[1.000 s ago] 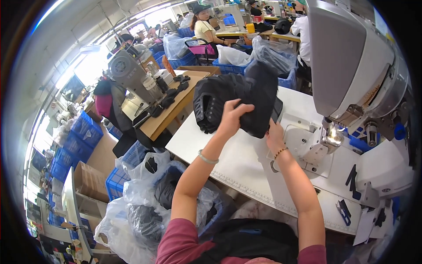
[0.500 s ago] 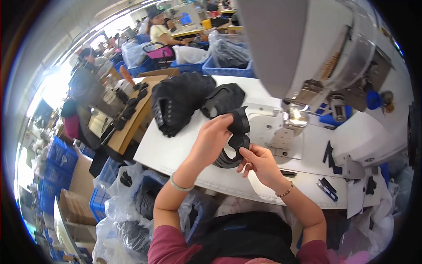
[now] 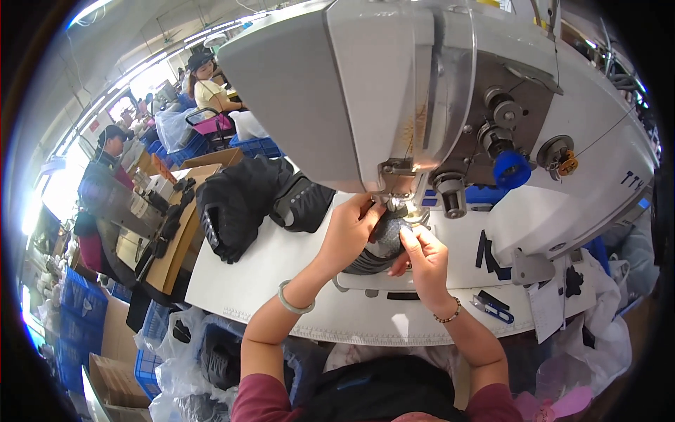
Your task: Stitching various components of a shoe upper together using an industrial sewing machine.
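Note:
Both my hands hold a dark shoe upper [image 3: 367, 263] with a ribbed lower part, below the needle area [image 3: 397, 184] of a white sewing machine [image 3: 295, 105]. My left hand [image 3: 351, 231] has its fingers closed on the upper's left edge, close to the machine's foot. My right hand [image 3: 425, 257] pinches the right edge between thumb and fingers. The needle and the spot beneath it are partly hidden by my fingers and the machine. Left of my hands, a pile of black shoe uppers [image 3: 239, 200] lies on the white table [image 3: 232, 281].
Black strips [image 3: 490, 259] and blue-handled thread snips [image 3: 492, 309] lie on the table at right. Blue tension knobs [image 3: 511, 169] jut from the machine head. Plastic-lined crates [image 3: 190, 373] stand below left. Another person [image 3: 107, 151] works at a machine on the far left.
My hands have brought the shoe upper from the open tabletop to beneath the needle area. My view has turned, so the machine now fills more of the picture.

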Motion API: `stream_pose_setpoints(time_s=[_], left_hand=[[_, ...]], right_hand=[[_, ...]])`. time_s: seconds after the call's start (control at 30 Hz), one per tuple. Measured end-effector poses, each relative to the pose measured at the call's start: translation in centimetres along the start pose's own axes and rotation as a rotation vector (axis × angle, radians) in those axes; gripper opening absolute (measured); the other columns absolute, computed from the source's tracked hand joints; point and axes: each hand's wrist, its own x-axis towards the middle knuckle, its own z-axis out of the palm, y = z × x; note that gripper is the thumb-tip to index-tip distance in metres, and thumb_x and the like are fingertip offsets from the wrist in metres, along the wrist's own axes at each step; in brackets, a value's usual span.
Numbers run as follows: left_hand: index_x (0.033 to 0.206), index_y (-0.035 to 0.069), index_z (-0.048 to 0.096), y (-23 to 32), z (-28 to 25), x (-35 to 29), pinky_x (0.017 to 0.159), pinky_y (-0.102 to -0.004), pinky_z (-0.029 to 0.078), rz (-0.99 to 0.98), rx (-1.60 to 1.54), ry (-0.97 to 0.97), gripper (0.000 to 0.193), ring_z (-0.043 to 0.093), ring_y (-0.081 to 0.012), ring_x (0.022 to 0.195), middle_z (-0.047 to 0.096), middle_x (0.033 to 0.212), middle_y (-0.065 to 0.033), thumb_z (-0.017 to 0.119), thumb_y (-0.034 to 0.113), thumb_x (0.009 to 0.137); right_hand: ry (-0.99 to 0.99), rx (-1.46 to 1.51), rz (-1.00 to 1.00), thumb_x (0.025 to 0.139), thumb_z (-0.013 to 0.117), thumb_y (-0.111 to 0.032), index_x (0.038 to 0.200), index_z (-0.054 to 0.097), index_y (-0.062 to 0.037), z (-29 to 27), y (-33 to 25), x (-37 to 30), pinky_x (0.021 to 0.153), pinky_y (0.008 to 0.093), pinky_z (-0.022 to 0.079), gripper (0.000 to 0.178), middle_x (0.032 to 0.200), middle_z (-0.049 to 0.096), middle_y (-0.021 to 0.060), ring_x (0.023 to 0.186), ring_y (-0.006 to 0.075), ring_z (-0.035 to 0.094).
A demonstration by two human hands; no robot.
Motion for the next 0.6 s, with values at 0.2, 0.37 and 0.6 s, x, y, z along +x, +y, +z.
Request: stream_pose_setpoints(time_s=[0.2, 0.37, 0.6], left_hand=[[0.086, -0.006, 0.057, -0.29, -0.22, 0.30, 0.046, -0.0229, 0.036, -0.002, 0.001, -0.016, 0.017, 0.043, -0.0056, 0.052, 0.052, 0.062, -0.0010, 0.051, 0.010, 0.090], [0.082, -0.005, 0.059, -0.06, -0.22, 0.52, 0.045, -0.0213, 0.034, -0.046, -0.044, -0.031, 0.017, 0.042, -0.0046, 0.052, 0.051, 0.061, 0.0009, 0.053, 0.010, 0.089], [0.082, -0.006, 0.057, -0.31, -0.82, 0.50, 0.048, -0.0219, 0.036, -0.047, -0.070, -0.091, 0.015, 0.046, -0.0050, 0.055, 0.055, 0.066, -0.0005, 0.051, 0.006, 0.088]], right_hand=[[-0.017, -0.072, -0.060, 0.092, 0.053, -0.015, 0.089, 0.058, 0.0011, -0.65, 0.98, 0.39, 0.046, 0.0182, 0.043, 0.018, 0.068, 0.060, 0.0024, 0.054, 0.0082, 0.060], [-0.010, -0.094, -0.047, 0.090, 0.055, -0.014, 0.087, 0.060, 0.0028, -1.01, 1.22, 0.60, 0.046, 0.0190, 0.043, 0.018, 0.063, 0.062, 0.0049, 0.053, 0.0076, 0.058], [-0.010, -0.155, -0.041, 0.088, 0.058, -0.013, 0.086, 0.063, 0.0035, -1.20, 1.37, 0.25, 0.044, 0.0200, 0.040, 0.017, 0.060, 0.062, 0.0054, 0.049, 0.0057, 0.054]])
